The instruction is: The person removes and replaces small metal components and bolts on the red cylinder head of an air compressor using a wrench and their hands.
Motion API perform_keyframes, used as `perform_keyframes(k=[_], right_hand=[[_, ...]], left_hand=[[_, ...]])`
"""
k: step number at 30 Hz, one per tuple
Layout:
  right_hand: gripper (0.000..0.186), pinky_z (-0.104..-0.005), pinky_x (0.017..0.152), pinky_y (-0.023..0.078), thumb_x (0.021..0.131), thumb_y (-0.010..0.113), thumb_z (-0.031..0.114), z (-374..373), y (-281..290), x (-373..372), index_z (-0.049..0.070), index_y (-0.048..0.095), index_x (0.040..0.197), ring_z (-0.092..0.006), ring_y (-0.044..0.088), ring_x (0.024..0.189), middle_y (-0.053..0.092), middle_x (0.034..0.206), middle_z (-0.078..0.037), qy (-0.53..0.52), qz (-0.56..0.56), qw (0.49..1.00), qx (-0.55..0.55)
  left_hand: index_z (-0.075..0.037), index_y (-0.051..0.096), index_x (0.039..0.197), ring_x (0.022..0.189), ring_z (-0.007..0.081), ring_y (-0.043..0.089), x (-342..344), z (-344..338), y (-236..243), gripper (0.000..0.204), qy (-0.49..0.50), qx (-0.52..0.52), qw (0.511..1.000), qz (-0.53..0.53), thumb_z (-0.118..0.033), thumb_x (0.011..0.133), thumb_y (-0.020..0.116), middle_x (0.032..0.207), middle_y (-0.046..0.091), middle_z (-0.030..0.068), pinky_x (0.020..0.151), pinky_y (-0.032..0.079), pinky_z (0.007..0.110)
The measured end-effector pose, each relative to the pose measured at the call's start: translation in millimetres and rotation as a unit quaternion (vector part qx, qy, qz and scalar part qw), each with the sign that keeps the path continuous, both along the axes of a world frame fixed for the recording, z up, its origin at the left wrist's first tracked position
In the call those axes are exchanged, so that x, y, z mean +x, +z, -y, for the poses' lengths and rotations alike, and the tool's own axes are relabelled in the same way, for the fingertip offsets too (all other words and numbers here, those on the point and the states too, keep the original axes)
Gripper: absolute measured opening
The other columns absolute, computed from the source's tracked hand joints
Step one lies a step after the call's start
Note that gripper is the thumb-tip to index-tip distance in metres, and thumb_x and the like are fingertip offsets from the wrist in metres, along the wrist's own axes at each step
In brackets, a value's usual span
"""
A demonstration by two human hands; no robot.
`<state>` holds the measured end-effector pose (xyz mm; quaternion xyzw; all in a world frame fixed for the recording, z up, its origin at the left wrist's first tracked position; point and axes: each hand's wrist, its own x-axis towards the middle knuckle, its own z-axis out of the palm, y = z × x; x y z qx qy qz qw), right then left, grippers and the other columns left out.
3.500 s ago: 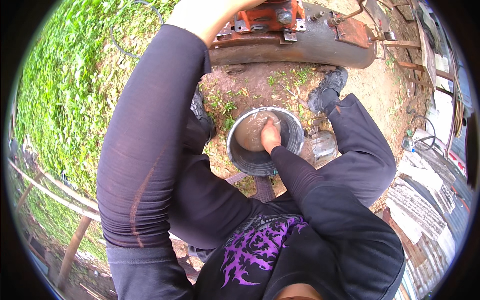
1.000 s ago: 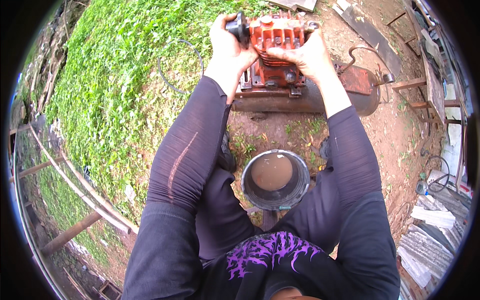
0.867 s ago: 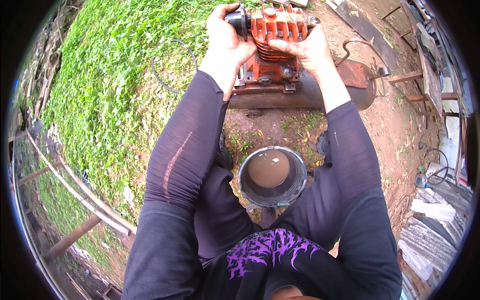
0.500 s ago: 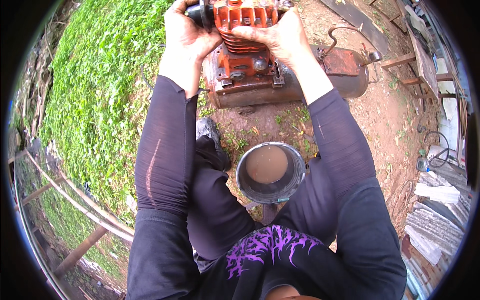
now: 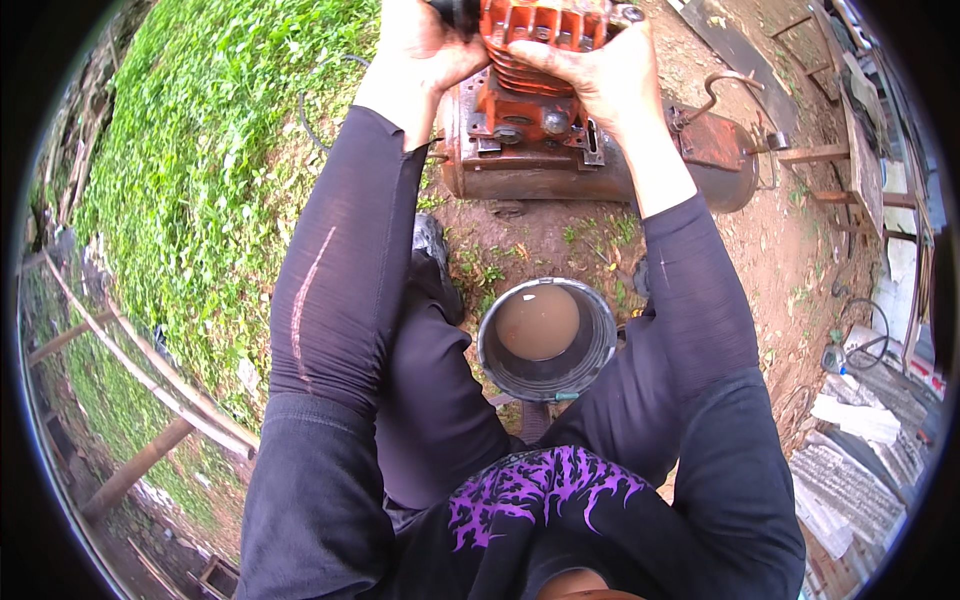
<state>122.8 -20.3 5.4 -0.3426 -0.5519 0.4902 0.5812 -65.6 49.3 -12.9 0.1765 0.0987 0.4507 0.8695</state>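
An orange, finned compressor pump (image 5: 540, 38) sits at the top centre above a rusty horizontal tank (image 5: 545, 186). My left hand (image 5: 425, 45) grips the black round part (image 5: 456, 14) on the pump's left side; some of its fingers are cut off by the frame's top edge. My right hand (image 5: 610, 80) is closed round the pump's right side, with its thumb lying across the lower fins. Beneath the pump is an orange mount (image 5: 535, 130) with metal brackets. A bucket (image 5: 600, 340) of murky brown water stands between my bent legs.
Weedy grass (image 5: 180, 180) spreads on the left, with bamboo poles (image 5: 165, 390) lower down. A bent pipe (image 5: 715, 85) rises from the tank. On the right are a wooden frame (image 5: 860, 165), a black hose loop (image 5: 875, 325) and corrugated sheets (image 5: 840, 470) on dirt ground.
My right hand was down in the bucket's water 3.5 seconds ago; both hands have been on the pump since one second ago. The view has shifted slightly since then.
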Motion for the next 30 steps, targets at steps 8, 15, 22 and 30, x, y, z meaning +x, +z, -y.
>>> perform_keyframes(k=[8, 15, 22, 30], right_hand=[[0.048, -0.0309, 0.082, 0.061, 0.07, 0.089, -0.005, 13, -11, 0, -0.003, 0.071, 0.114, -0.0149, 0.074, 0.089, 0.078, 0.102, -0.009, -0.073, 0.019, 0.997, -0.022], [0.049, -0.0329, 0.085, 0.06, 0.071, 0.092, 0.002, 21, -10, 3, -0.004, 0.07, 0.114, -0.0159, 0.073, 0.093, 0.077, 0.106, -0.011, -0.117, 0.085, 0.99, -0.008], [0.064, -0.0334, 0.087, 0.06, 0.072, 0.095, 0.011, 14, -23, 19, -0.006, 0.064, 0.125, -0.0173, 0.074, 0.097, 0.076, 0.112, -0.013, -0.065, 0.105, 0.992, 0.029], [0.053, -0.0294, 0.082, 0.06, 0.073, 0.097, 0.025, 24, -48, 8, -0.008, 0.069, 0.104, -0.0153, 0.074, 0.087, 0.078, 0.094, -0.011, -0.232, 0.219, 0.942, 0.102]], left_hand=[[-0.001, 0.067, 0.095, 0.095, 0.0359, 0.068, 16, -9, -15, 0.038, -0.027, 0.029, 0.998, -0.045, -0.035, 0.091, 0.052, 0.098, 0.072, 0.0205, 0.094, 0.053, 0.05], [-0.004, 0.067, 0.092, 0.087, 0.0334, 0.068, 27, 2, -8, 0.032, 0.09, -0.036, 0.986, -0.137, -0.032, 0.094, 0.052, 0.089, 0.071, 0.0156, 0.087, 0.056, 0.049], [-0.009, 0.065, 0.102, 0.089, 0.0254, 0.069, 59, 37, -3, 0.028, 0.272, 0.043, 0.941, -0.198, -0.037, 0.102, 0.061, 0.088, 0.069, 0.0088, 0.085, 0.058, 0.043], [-0.012, 0.069, 0.099, 0.086, 0.0172, 0.065, 63, 9, -12, 0.018, 0.267, 0.031, 0.942, -0.2, -0.03, 0.097, 0.068, 0.091, 0.068, 0.0016, 0.083, 0.056, 0.035]])
